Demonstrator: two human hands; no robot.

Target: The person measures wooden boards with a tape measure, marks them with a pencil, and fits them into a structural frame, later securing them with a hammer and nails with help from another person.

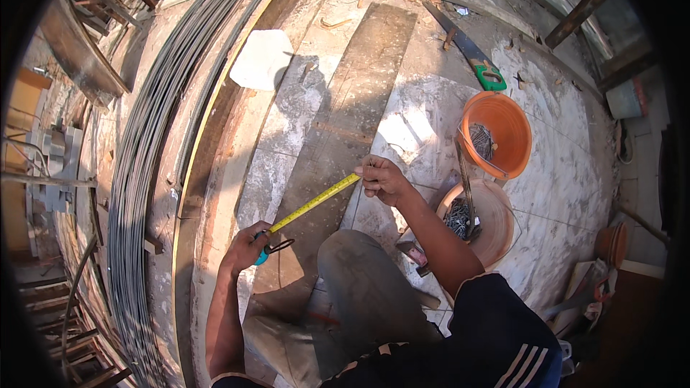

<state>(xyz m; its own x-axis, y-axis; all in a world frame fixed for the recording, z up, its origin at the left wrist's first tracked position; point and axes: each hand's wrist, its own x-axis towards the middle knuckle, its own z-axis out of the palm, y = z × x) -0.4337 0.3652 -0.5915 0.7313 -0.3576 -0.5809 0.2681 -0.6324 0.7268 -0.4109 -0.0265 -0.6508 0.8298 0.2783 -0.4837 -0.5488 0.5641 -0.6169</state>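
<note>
"Sunlit, stained floor fills most of the view, doesn't it?"

"Yes, though the lens's dark rim cuts off its corners. Down the left side runs a long bundle of rods, both ends hard to trace."

"And the plank?"

"It lies in the middle, dark and spotted. The far end shows; the near one is lost in shadow by the person's leg."

"What stands on the right?"

"Two orange buckets, an upper one and a paler lower one. The right forearm covers a bit of the lower one's edge. Beyond them lies a saw with a green handle."

"Where is the tape?"

"Stretched between the hands, over the plank. Whether it touches the wood I can't tell, and its markings are too small to read."

"How are the hands?"

"The left hand is curled around the teal case, hiding most of it. The right hand pinches the free end; fingers cover the tip."

"Anything smaller?"

"Nails in the upper bucket, too heaped to tell apart."
</note>
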